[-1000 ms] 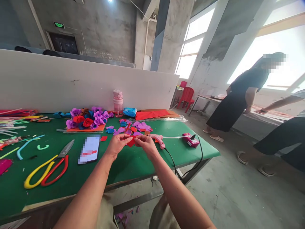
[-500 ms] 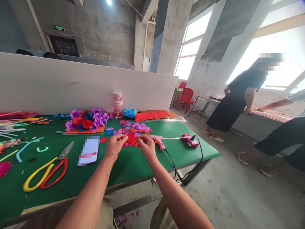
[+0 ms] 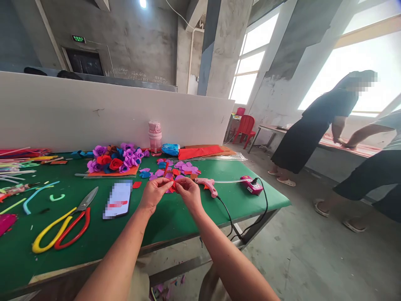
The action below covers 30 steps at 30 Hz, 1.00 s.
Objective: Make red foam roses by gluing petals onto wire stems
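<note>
Between the fingertips of my two hands is a small red paper petal [image 3: 173, 185], mostly covered by the fingers. My left hand [image 3: 153, 194] pinches it from one side and my right hand [image 3: 190, 194] from the other, their fingertips almost meeting. Loose purple, blue and red petals [image 3: 185, 167] lie scattered just behind the hands. Close to my right hand a pink glue gun [image 3: 206, 184] rests on the green table, a clear glue stick [image 3: 227, 181] extending from its back. Farther left are finished purple, red and blue paper flowers [image 3: 115, 164] on an orange sheet.
On the green table [image 3: 163, 228] lie scissors [image 3: 84, 202], a phone [image 3: 117, 200], coloured strips [image 3: 15, 165] and a pink power socket [image 3: 251, 185] with a cable. A pink bottle [image 3: 155, 138] stands before the white board [image 3: 188, 110]. Two people bend over a table at right.
My hands have come closer together, and the red petal, spread flat before, is now bunched between the fingertips. At right, the two people's hands have come together.
</note>
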Available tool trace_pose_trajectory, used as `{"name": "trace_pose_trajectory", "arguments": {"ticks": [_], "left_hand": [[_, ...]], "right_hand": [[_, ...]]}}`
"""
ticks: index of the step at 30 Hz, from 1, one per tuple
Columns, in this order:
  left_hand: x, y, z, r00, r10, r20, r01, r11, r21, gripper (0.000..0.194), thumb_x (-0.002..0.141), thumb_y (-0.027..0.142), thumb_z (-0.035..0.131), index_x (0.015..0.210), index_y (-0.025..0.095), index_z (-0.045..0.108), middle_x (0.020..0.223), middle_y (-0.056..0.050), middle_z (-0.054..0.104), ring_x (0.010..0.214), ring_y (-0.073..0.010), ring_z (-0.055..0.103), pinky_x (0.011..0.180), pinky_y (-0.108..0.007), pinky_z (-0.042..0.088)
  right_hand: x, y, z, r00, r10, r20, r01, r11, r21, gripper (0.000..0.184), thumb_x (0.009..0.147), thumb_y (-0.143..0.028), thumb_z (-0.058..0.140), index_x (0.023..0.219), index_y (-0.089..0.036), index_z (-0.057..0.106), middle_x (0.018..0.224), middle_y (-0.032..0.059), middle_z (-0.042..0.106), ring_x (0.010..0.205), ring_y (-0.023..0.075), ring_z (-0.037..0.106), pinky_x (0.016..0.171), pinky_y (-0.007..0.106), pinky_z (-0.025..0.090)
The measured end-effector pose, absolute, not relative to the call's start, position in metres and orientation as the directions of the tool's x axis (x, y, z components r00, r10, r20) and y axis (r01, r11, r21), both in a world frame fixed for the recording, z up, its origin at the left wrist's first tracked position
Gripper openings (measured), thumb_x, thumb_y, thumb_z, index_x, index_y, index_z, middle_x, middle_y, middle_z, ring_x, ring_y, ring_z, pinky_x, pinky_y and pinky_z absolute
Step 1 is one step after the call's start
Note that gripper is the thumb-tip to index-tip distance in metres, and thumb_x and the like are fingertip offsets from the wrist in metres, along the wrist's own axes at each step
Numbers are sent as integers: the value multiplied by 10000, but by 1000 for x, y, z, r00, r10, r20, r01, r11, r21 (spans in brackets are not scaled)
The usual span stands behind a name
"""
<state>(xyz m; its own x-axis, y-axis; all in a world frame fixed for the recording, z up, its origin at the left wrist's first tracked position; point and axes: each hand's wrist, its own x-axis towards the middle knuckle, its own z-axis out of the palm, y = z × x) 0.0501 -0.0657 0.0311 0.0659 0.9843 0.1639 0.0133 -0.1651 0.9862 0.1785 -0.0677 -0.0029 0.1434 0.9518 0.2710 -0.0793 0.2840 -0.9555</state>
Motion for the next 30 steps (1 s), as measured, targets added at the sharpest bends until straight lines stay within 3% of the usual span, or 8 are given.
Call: {"name": "trace_pose_trajectory", "arguments": {"ticks": [10,18,26,30], "left_hand": [[51,-69,35,129,988,87,-72,-78,994,225,558,354,736,632,158,653,589,-7,628,545,-118,546,511,-225,391],[48,-70,35,145,988,52,-4,-51,999,203,597,346,691,657,154,671,524,21,574,387,-54,358,406,-219,230],[46,-69,31,191,982,12,-28,-7,1000,226,641,363,664,674,146,612,371,98,306,342,-33,193,379,-206,94],[49,-71,34,181,983,11,-58,-1,998,219,626,340,671,663,150,568,409,85,397,338,-22,198,368,-197,95]], "right_hand": [[178,-69,-4,87,955,285,-104,293,-950,225,709,-414,623,761,-197,642,679,13,639,636,152,593,628,272,473],[180,-67,-10,91,958,272,-87,280,-956,215,707,-397,636,751,-187,650,669,20,662,641,163,618,620,274,486],[180,-68,-7,75,959,274,-147,282,-948,209,696,-377,647,736,-172,644,649,20,670,614,167,627,600,272,489],[180,-68,-10,63,949,309,-50,312,-949,190,722,-361,623,748,-174,651,676,23,676,643,168,629,610,263,483]]}}
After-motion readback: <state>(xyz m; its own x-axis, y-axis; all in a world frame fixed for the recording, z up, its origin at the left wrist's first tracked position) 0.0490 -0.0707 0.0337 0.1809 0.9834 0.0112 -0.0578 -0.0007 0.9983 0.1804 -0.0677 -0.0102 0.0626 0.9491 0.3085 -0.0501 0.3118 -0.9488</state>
